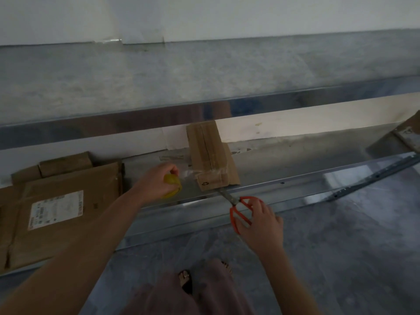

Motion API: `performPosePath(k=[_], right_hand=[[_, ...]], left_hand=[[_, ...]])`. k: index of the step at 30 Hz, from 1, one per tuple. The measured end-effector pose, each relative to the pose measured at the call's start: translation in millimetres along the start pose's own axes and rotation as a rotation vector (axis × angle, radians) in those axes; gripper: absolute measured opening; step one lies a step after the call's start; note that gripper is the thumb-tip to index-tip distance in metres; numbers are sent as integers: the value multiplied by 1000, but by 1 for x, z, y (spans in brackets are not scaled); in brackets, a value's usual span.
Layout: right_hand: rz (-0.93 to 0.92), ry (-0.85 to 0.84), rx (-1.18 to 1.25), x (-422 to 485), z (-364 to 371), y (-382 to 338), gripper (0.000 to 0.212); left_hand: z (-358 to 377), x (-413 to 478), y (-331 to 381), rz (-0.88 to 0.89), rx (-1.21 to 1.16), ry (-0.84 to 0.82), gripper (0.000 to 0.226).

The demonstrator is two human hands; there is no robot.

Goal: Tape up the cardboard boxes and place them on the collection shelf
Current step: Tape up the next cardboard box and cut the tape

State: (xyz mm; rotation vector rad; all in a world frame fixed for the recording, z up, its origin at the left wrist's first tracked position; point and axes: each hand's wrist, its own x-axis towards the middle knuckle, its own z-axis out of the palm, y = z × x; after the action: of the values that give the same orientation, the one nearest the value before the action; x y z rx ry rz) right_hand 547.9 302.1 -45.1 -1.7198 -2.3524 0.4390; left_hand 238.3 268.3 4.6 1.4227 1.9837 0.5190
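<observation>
A small oblong cardboard box (209, 155) stands on the lower metal shelf (284, 185), its top seam and near end covered in clear tape. My left hand (156, 181) grips a yellow tape dispenser (173, 185) just left of the box, and a strip of clear tape (189, 175) runs from it to the box's near end. My right hand (261, 220) holds orange-handled scissors (238, 209) at the shelf's front edge. Their blades point up toward the box's lower corner.
Flattened cardboard boxes (56, 201) with a white label lie on the shelf at left. A metal upper shelf (159, 87) hangs above. More cardboard (406, 133) sits far right. Grey floor and my feet (185, 283) are below.
</observation>
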Motion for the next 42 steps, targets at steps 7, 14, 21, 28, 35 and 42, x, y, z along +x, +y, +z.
performPosePath(k=[7, 14, 21, 28, 35, 42], right_hand=[[25, -6, -101, 73, -17, 61, 49], [19, -125, -161, 143, 0, 68, 48], [30, -260, -180, 172, 14, 57, 35], [82, -264, -127, 165, 11, 53, 37], [-195, 25, -68, 90, -17, 19, 64], [-475, 40, -24, 38, -8, -83, 58]], left_hand=[[14, -1, 1, -110, -91, 57, 28], [20, -3, 7, -195, -155, 143, 28], [24, -7, 14, -280, -184, 178, 23], [21, -10, 19, -268, -152, 159, 26], [8, -17, 20, -181, -104, 134, 26], [-1, -19, 15, -110, -86, 84, 27]])
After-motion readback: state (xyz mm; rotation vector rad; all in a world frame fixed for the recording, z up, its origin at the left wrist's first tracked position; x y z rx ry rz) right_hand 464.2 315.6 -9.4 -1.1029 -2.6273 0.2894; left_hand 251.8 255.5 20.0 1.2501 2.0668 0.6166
